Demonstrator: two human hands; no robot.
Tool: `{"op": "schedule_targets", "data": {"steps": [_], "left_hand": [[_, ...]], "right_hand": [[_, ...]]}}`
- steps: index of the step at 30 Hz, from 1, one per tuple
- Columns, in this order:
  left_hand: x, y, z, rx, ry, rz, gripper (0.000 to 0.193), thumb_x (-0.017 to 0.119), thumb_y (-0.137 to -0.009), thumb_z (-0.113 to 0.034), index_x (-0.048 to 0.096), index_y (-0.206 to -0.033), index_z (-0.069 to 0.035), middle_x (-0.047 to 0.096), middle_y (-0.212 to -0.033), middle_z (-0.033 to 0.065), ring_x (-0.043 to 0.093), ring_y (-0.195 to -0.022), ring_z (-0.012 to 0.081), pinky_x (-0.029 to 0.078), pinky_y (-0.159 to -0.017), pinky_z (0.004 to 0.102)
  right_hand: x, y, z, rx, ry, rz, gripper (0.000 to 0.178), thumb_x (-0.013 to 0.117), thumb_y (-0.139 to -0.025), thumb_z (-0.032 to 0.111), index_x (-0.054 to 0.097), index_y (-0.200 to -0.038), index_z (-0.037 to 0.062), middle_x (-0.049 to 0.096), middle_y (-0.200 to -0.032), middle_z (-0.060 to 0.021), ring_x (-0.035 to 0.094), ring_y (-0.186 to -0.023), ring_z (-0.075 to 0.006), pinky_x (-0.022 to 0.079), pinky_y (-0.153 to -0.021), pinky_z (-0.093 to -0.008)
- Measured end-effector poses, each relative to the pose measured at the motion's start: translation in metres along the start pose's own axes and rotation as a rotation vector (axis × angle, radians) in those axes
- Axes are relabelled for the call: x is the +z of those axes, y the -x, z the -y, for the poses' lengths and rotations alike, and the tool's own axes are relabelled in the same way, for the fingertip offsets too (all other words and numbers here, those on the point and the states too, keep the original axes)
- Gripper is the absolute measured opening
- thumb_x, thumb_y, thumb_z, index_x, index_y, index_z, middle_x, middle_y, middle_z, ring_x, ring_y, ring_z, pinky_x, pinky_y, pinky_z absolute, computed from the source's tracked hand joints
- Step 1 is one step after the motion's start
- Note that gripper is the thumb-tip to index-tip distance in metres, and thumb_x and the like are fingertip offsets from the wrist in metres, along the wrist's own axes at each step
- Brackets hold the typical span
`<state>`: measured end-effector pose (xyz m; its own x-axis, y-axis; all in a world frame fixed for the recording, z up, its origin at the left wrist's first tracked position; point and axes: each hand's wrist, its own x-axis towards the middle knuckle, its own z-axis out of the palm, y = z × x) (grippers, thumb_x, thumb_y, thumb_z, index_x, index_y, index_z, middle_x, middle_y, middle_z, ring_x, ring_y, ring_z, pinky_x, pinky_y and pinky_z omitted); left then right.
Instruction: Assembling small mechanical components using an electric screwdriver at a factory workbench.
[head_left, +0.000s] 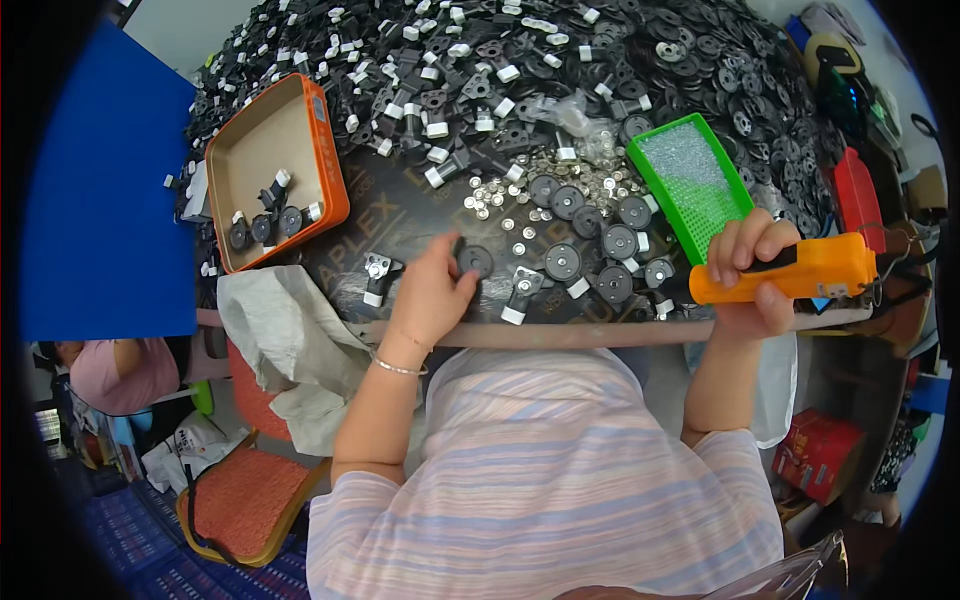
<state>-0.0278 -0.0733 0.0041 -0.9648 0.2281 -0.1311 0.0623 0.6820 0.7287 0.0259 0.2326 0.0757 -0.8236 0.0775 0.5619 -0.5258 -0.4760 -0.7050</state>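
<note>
My left hand (432, 292) is at the near edge of the table, its thumb and fingers closed around the edge of a round black wheel (476, 262). To its left lies a caster bracket (377, 272) with a metal plate and a white end. A similar bracket (522, 293) lies to its right. My right hand (750, 262) grips an orange power screwdriver (790, 275), whose dark tip points left toward several wheel assemblies (618, 242). Small silver round caps (483, 197) are scattered beyond them.
A green tray (697, 185) of small silver pieces stands at the right. An orange-rimmed box (327, 150) with a few assemblies sits at the left. Heaped black brackets (430, 75) and discs (730, 70) cover the back. Pale cloth (290, 325) hangs over the near left edge.
</note>
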Motion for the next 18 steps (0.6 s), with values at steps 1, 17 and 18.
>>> {"op": "schedule_targets", "data": {"steps": [1,17,18], "left_hand": [[-0.004,0.006,-0.003,0.005,-0.052,0.029,0.042,0.070,-0.074,-0.010,0.055,-0.112,0.000,0.061,-0.073,0.0143,0.061,-0.067,0.0315,0.048,-0.064,0.0398],[-0.018,-0.003,0.003,0.402,-0.177,0.215,0.056,0.067,-0.060,0.004,0.057,-0.114,-0.006,0.056,-0.113,0.0104,0.050,-0.105,0.0318,0.043,-0.090,0.0376],[-0.018,-0.002,0.003,0.438,-0.154,0.192,0.055,0.068,-0.060,0.003,0.057,-0.113,-0.006,0.057,-0.110,0.0105,0.051,-0.104,0.0317,0.043,-0.090,0.0378]], "right_hand": [[0.000,-0.001,0.000,0.000,0.011,0.014,0.033,0.070,-0.073,0.015,0.051,-0.095,0.0013,0.049,-0.082,-0.0112,0.051,-0.063,-0.0173,0.044,-0.058,-0.0279],[0.004,0.008,0.004,-0.007,0.021,0.017,0.032,0.068,-0.073,0.015,0.049,-0.096,0.0026,0.048,-0.084,-0.0111,0.050,-0.063,-0.0167,0.043,-0.060,-0.0278],[0.004,0.008,0.004,-0.008,0.016,0.011,0.033,0.068,-0.073,0.015,0.049,-0.096,0.0027,0.048,-0.084,-0.0111,0.050,-0.063,-0.0167,0.043,-0.059,-0.0278]]}}
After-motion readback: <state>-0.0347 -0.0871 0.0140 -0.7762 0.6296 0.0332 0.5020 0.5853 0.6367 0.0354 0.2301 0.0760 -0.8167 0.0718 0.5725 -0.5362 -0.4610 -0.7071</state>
